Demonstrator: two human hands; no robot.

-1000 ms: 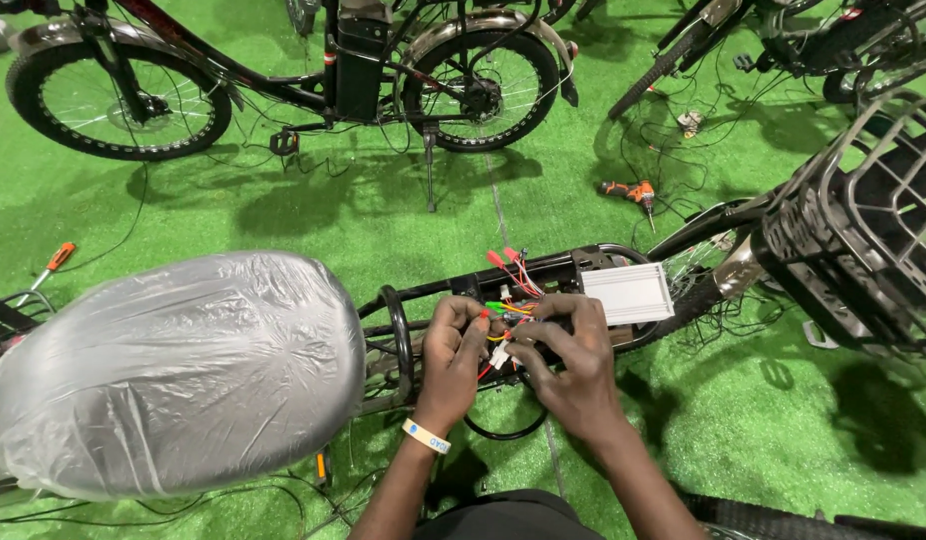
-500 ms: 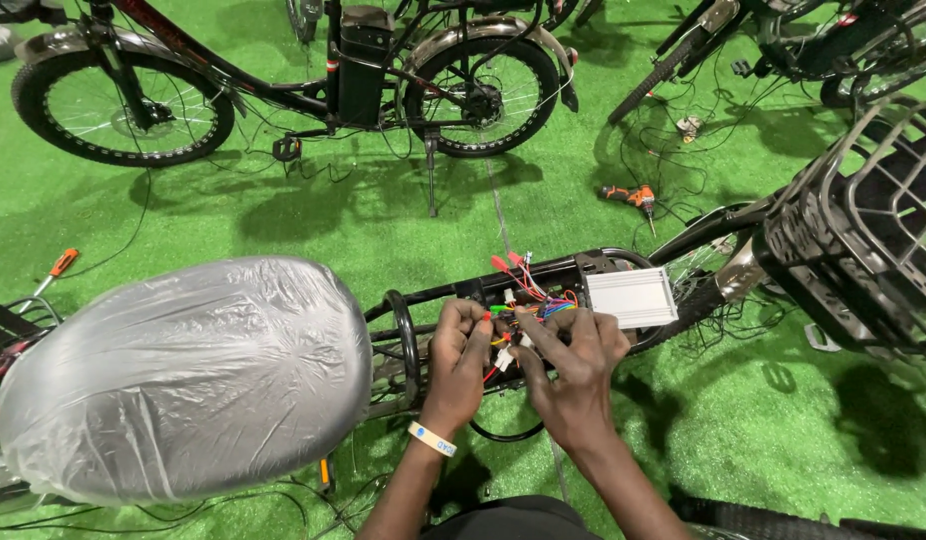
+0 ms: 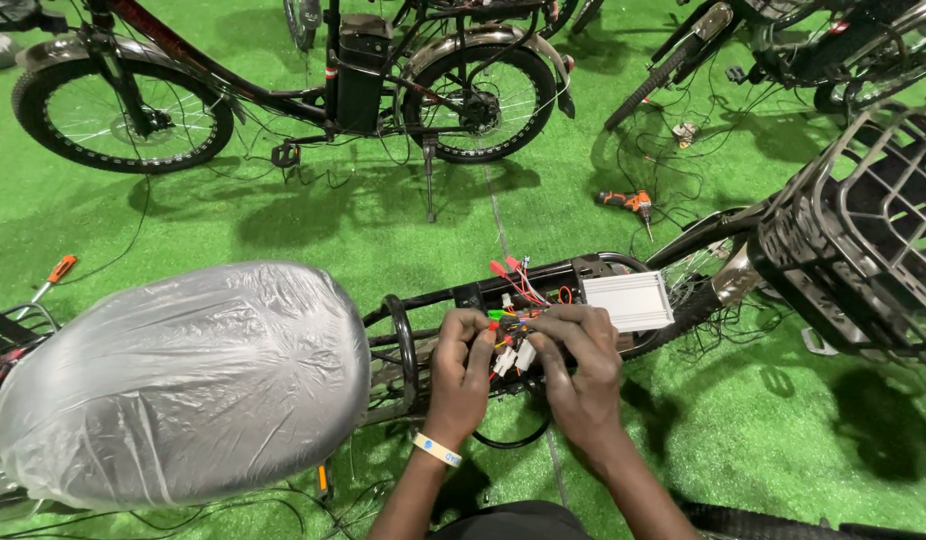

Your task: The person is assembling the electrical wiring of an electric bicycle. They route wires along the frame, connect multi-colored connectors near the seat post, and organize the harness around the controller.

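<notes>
Bundle of coloured wires with white plastic connectors point(image 3: 511, 335) is pinched by left hand point(image 3: 460, 372) and right hand point(image 3: 581, 372) — both grips closed on it (silver ribbed controller box point(image 3: 628, 300) just beside).

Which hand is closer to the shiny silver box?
Right. The right hand sits just below and beside the silver box; the left hand is farther away, nearer the plastic-wrapped seat.

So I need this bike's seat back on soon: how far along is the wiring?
Done: the silver controller box sits mounted on the frame. In hand: both the left hand and right hand pinch the coloured wire connectors. Left: red leads stick up loose, and the plastic-wrapped seat stays tipped aside.
</notes>
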